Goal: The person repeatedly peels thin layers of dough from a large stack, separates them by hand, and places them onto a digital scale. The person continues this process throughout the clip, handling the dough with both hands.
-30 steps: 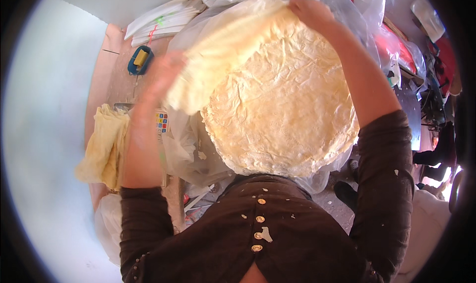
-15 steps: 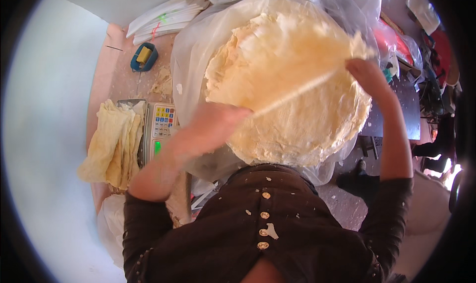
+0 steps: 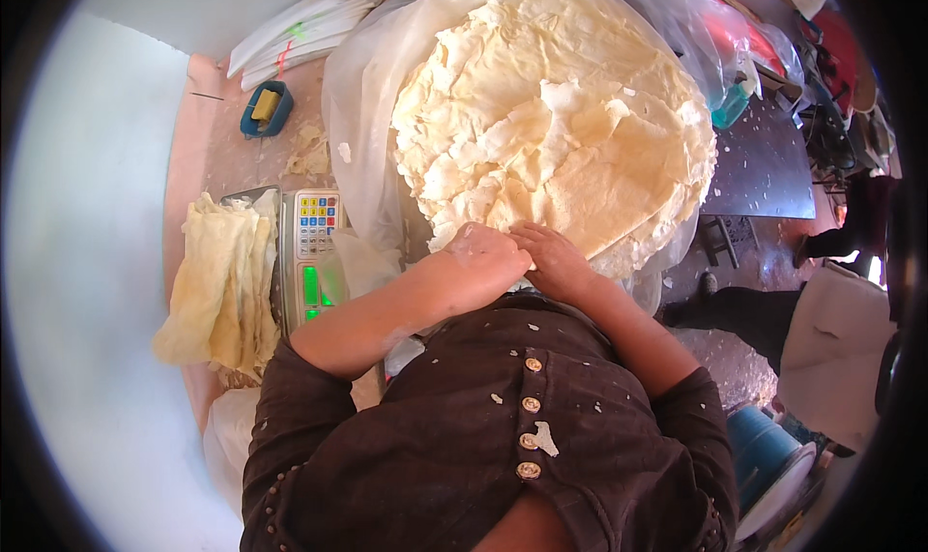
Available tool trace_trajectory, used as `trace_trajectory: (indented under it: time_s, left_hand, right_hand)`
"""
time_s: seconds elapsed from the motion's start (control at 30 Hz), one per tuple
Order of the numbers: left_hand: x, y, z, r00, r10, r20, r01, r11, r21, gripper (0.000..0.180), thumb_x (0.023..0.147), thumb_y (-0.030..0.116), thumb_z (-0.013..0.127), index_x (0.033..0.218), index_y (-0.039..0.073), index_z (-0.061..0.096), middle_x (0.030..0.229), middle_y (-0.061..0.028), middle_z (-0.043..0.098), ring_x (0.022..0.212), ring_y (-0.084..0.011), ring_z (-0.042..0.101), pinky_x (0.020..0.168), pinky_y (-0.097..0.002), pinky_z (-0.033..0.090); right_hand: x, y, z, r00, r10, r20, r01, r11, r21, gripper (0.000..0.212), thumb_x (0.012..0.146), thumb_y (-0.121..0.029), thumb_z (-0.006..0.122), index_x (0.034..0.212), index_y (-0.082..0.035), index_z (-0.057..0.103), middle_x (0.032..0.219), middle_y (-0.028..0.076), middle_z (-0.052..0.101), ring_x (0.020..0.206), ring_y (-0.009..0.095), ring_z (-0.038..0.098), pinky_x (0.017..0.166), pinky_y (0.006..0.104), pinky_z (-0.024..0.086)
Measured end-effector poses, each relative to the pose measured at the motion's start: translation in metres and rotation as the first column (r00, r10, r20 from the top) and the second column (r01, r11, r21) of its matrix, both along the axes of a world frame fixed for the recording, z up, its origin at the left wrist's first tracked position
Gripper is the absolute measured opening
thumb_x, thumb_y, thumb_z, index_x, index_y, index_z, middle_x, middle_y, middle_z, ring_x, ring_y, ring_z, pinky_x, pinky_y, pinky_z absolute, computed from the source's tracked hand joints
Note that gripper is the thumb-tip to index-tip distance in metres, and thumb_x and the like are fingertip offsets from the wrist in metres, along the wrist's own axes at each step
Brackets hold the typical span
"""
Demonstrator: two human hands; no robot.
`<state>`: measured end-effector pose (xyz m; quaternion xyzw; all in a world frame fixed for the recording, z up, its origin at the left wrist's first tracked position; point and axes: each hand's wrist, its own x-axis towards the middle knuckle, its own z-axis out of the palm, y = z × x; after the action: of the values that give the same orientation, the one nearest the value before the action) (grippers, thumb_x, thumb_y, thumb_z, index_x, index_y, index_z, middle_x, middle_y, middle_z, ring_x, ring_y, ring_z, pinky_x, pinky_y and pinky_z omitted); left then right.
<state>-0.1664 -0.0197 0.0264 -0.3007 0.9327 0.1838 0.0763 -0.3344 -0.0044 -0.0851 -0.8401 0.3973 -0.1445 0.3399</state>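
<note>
A tall round stack of thin, pale flatbread (image 3: pixel 551 117) lies on clear plastic sheeting in front of me, its top crinkled and flaky. At the near edge of the stack, my left hand (image 3: pixel 488 255) is closed on the flatbread, knuckles up, with its fingertips mostly hidden. Right beside it, almost touching, my right hand (image 3: pixel 556 262) has its fingers bent together over the same edge. A straight folded edge of the top sheet runs off to the right. On the left, folded flatbreads (image 3: pixel 217 281) are piled on a digital scale (image 3: pixel 317 225) with a lit green display.
A blue dish (image 3: pixel 278 117) with a yellow block stands behind the scale. White folded bags (image 3: pixel 304 35) lie at the back left. On the right are a dark table (image 3: pixel 764 170), a stool (image 3: pixel 720 241), a person's leg (image 3: pixel 739 312) and a blue spool-like roll (image 3: pixel 764 460).
Both hands have come down and toward me, meeting at the stack's near edge. The sheet stretched between them now lies on the stack. My view has shifted slightly.
</note>
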Motion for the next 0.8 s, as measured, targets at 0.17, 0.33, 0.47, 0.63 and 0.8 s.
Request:
trace_trajectory:
  time_s: [0.17, 0.33, 0.47, 0.63, 0.8]
  left_hand:
    - [0.008, 0.004, -0.004, 0.963, 0.089, -0.254, -0.1, 0.995, -0.029, 0.014, 0.079, 0.018, 0.059, 0.088, 0.007, 0.06, 0.082, -0.0087, 0.064, 0.079, -0.0291, 0.063, 0.066, -0.0391, 0.05]
    - [0.016, -0.018, -0.033, 0.941, 0.235, -0.243, -0.233, 0.972, 0.038, 0.025, 0.082, 0.025, 0.06, 0.098, 0.006, 0.06, 0.091, -0.0091, 0.064, 0.085, -0.0295, 0.062, 0.071, -0.0403, 0.05]
    - [-0.008, -0.03, -0.08, 0.86, 0.378, -0.342, -0.424, 0.903, -0.066, 0.036, 0.081, 0.026, 0.062, 0.11, 0.005, 0.058, 0.101, -0.0119, 0.062, 0.105, -0.0315, 0.053, 0.086, -0.043, 0.044]
    - [-0.041, -0.039, -0.112, 0.898, 0.382, -0.219, -0.413, 0.903, -0.116, 0.034, 0.081, 0.019, 0.059, 0.113, 0.006, 0.058, 0.099, -0.0117, 0.063, 0.105, -0.0317, 0.053, 0.088, -0.042, 0.043]
    - [-0.04, -0.012, -0.093, 0.835, 0.411, -0.366, -0.422, 0.905, 0.055, 0.028, 0.08, 0.01, 0.054, 0.107, 0.01, 0.061, 0.099, -0.0117, 0.063, 0.093, -0.0298, 0.059, 0.083, -0.0394, 0.046]
  right_hand:
    - [-0.006, 0.01, 0.003, 0.979, -0.055, 0.198, 0.047, 0.998, 0.045, 0.05, 0.073, -0.017, 0.069, 0.12, -0.007, 0.056, 0.119, 0.013, 0.058, 0.118, 0.03, 0.049, 0.101, 0.0402, 0.037]
    - [-0.073, -0.028, 0.036, 0.985, -0.051, 0.167, -0.023, 0.91, 0.413, 0.056, 0.073, -0.023, 0.073, 0.124, -0.006, 0.055, 0.121, 0.015, 0.058, 0.115, 0.029, 0.052, 0.102, 0.038, 0.038]
    - [-0.141, -0.107, 0.038, 0.889, -0.434, -0.148, 0.386, 0.883, -0.268, 0.052, 0.074, -0.024, 0.071, 0.121, -0.007, 0.057, 0.122, 0.016, 0.057, 0.116, 0.032, 0.051, 0.099, 0.0398, 0.04]
    - [-0.181, -0.129, 0.038, 0.7, -0.479, -0.529, 0.323, 0.874, -0.364, 0.044, 0.07, -0.021, 0.068, 0.113, -0.012, 0.061, 0.11, 0.013, 0.062, 0.111, 0.029, 0.052, 0.096, 0.0405, 0.039]
    - [-0.193, -0.125, 0.093, 0.72, -0.317, -0.618, 0.317, 0.942, -0.114, 0.033, 0.069, -0.016, 0.065, 0.101, -0.01, 0.065, 0.099, 0.014, 0.064, 0.098, 0.033, 0.059, 0.085, 0.0418, 0.046]
